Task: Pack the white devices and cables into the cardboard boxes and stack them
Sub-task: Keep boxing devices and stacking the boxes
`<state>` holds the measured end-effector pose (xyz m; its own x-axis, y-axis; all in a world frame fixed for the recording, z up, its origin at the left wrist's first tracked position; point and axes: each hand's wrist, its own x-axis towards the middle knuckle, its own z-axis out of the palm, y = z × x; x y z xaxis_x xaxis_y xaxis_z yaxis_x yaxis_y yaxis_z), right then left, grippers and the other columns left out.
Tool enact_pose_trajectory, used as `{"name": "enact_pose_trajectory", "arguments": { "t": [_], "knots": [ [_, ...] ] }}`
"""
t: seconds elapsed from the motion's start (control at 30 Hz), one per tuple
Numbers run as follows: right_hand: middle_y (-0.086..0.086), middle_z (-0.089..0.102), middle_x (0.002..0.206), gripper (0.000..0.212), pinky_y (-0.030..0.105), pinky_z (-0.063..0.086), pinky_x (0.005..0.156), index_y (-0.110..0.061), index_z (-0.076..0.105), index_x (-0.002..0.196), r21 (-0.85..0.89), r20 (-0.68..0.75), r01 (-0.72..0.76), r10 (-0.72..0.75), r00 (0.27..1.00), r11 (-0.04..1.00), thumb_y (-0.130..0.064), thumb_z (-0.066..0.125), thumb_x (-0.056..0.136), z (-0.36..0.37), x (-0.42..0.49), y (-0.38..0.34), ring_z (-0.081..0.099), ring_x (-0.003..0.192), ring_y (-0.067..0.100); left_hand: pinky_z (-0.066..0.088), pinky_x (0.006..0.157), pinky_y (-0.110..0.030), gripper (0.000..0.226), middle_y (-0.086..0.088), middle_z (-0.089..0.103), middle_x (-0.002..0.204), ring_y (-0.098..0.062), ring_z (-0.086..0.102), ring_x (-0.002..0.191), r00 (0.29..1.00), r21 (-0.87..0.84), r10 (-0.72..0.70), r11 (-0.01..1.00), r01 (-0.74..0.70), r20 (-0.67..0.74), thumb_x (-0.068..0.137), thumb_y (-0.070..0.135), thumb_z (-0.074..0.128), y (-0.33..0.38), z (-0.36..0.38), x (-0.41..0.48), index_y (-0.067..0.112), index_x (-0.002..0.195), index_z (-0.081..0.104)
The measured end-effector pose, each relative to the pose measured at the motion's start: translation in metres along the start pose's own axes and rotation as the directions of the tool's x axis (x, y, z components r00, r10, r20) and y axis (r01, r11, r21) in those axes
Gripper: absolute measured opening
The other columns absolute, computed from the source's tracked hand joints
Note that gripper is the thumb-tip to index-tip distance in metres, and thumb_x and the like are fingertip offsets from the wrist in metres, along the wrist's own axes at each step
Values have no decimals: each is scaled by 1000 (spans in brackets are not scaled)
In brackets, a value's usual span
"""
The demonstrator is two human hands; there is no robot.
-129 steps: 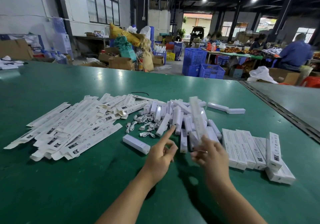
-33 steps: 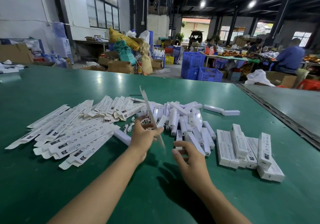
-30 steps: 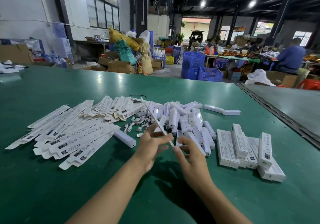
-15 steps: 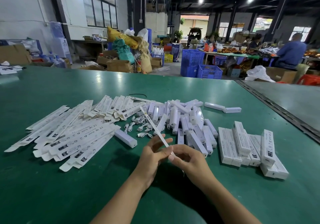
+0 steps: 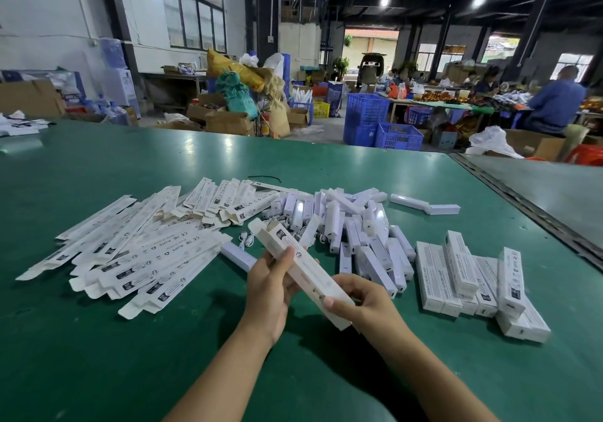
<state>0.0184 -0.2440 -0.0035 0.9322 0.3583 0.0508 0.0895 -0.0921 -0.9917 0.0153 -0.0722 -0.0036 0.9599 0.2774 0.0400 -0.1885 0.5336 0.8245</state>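
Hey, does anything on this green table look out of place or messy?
Nothing looks damaged. A thin black strand lies alone behind the flat cartons, odd among the white stock. Two white devices sit apart from the main heap. A few packed boxes lie crooked on top of their row.

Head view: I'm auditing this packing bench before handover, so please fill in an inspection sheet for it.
Surface: green table, glossy, with lamp reflections.
Job's things: flat boxes heaped left; white devices piled centre; packed boxes stacked right; held box, far flap open.
Clutter: black strip lying behind the piles.
Grippers: left hand and right hand both grip the held box, fingers curled round it.
Cables: white cables loose between flat boxes and devices.
Surroundings: blue crates, cartons, seated person in blue.
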Motion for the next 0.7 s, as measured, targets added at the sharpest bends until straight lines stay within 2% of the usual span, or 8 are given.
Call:
{"name": "enact_pose_trajectory", "arguments": {
  "t": [0.13,0.33,0.4,0.5,0.57,0.63,0.7],
  "knots": [
    [12,72,99,26,36,58,66,-14,72,102,123,49,-35,29,998,992,-20,81,78,0,-2,0,72,77,38,58,63,-27,18,-9,76,96,-20,74,86,999,49,15,999,-13,-39,94,14,63,-2,-5,3,15,111,67],
    [16,73,95,22,39,59,64,-6,68,105,151,58,-48,39,998,987,-7,74,85,3,-3,-2,71,76,42,57,58,-28,14,-9,76,91,-19,74,79,998,53,30,998,-27,-56,93,8,64,-4,-9,5,14,106,68],
    [17,73,94,24,40,59,63,-7,67,108,170,54,-47,38,998,984,-5,74,84,5,-3,-1,71,75,44,57,59,-27,17,-7,76,91,-18,74,79,998,54,36,998,-34,-51,92,11,66,-5,-9,5,15,108,68],
    [18,71,98,35,41,58,65,-20,65,116,220,10,-62,61,998,973,-9,75,84,6,-2,0,70,75,44,58,63,-28,35,-4,76,88,-19,73,80,999,85,20,996,-17,-34,83,33,70,-5,-6,4,19,114,64],
    [20,67,105,28,41,58,67,-23,66,112,288,-22,-76,86,996,955,-14,73,86,8,0,-1,70,75,40,58,66,-31,47,-7,76,94,-25,74,85,1000,117,14,993,-15,10,80,40,69,-7,-2,2,22,122,57],
    [20,66,105,18,42,59,69,-19,67,107,342,-37,-80,99,994,936,-20,68,89,8,2,-2,69,74,37,59,70,-33,50,-10,75,105,-31,74,93,996,146,26,989,-38,86,85,38,70,-10,1,-2,28,129,50],
    [19,71,101,27,40,59,70,-15,67,110,364,-36,-85,105,994,928,-31,64,87,6,2,-3,69,74,34,59,74,-33,56,-5,72,117,-29,73,100,984,191,41,979,-75,176,86,29,75,-13,4,-8,39,133,47]
  ]
}}
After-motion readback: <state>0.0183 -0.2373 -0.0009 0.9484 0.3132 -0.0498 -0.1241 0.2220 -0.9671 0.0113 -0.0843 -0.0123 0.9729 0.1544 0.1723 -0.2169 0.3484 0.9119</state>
